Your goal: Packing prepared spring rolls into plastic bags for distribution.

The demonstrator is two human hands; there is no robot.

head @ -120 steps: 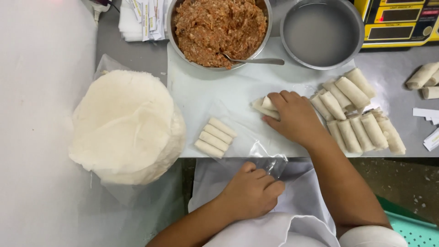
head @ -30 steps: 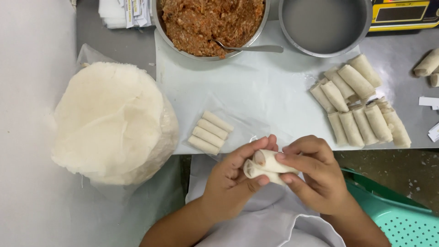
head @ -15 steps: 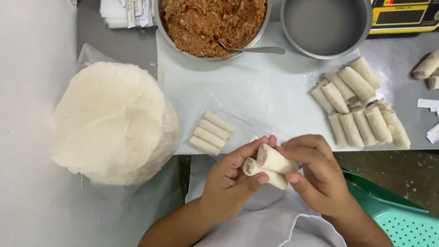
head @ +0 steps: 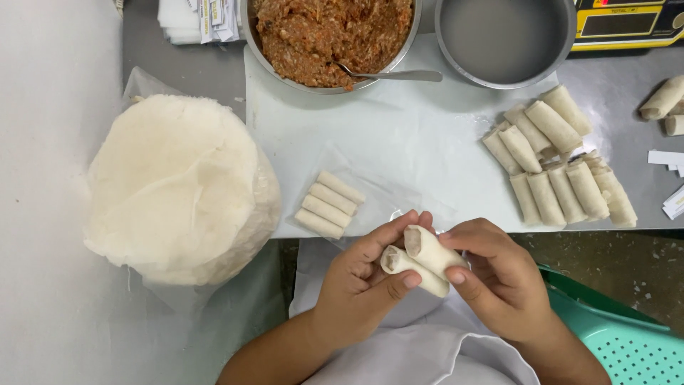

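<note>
Nearest me, my left hand (head: 356,281) and right hand (head: 499,281) meet over my white apron (head: 399,356), just off the near table edge. Together they hold two rolls (head: 420,260) lying side by side, my fingers curled around them from both sides. My right palm hides their right ends; the open left ends show, though I cannot make out the filling inside. To my right sits a green basket (head: 620,342), cut off by the frame.

On the grey table (head: 185,64), a plastic bag (head: 385,196) just beyond my hands holds four rolls (head: 329,204) in a row. Its clear edges are hard to trace against the white sheet (head: 399,135) beneath. To the left is a round stack of wrappers (head: 178,185). To the right lies a heap of rolls (head: 556,157), and more rolls (head: 662,103) are cut off at the right edge beside some paper slips (head: 670,178).

Farthest away, a bowl of filling (head: 335,36) with a spoon (head: 392,73), a bowl of cloudy liquid (head: 502,36), a yellow scale (head: 634,21) and a pile of papers (head: 196,18) all run past the top edge.
</note>
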